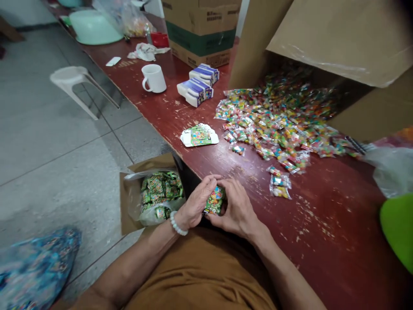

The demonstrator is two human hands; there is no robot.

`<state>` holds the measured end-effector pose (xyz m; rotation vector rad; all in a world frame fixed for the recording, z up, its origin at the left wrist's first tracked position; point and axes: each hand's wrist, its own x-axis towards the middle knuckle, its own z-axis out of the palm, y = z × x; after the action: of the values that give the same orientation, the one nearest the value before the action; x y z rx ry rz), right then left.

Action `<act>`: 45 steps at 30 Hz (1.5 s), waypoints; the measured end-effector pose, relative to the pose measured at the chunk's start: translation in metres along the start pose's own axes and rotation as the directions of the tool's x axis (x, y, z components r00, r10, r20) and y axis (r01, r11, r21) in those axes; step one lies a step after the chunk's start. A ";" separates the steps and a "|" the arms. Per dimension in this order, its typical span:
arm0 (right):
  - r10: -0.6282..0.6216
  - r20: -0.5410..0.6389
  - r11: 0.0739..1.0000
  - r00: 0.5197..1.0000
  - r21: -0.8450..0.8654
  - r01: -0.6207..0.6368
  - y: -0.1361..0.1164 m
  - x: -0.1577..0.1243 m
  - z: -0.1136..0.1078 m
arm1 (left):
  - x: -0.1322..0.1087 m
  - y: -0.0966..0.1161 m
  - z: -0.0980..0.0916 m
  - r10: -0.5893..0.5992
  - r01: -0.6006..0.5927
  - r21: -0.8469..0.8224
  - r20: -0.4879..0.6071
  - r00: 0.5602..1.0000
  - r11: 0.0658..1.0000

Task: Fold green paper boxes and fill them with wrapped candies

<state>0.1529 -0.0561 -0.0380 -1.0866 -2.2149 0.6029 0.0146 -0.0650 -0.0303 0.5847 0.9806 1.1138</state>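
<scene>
Between my two hands, at the table's near edge, is a small green printed candy box. My left hand, with a beaded bracelet at the wrist, presses against the box's left side. Around its right side curls my right hand; the fingers cover part of the box. A flattened green carton lies on the table ahead of my hands. To the right are a few small candy packets and a large heap of clear-wrapped colourful candies. Several filled green boxes lie in a lined cardboard box at my left.
The lined cardboard box stands below the table edge. On the red table are a white mug, stacks of purple-white cartons and a tall cardboard box. A white stool stands on the floor.
</scene>
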 end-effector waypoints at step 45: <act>0.356 0.120 0.629 0.927 0.703 -0.333 -0.002 0.015 -0.035 | 0.005 0.037 -0.013 -0.452 0.360 0.280 0.650 0.610 0.890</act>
<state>0.1684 -0.0405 -0.0071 -1.0569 -1.4747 1.4619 -0.0135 -0.0474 -0.0084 0.7615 0.4554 0.3385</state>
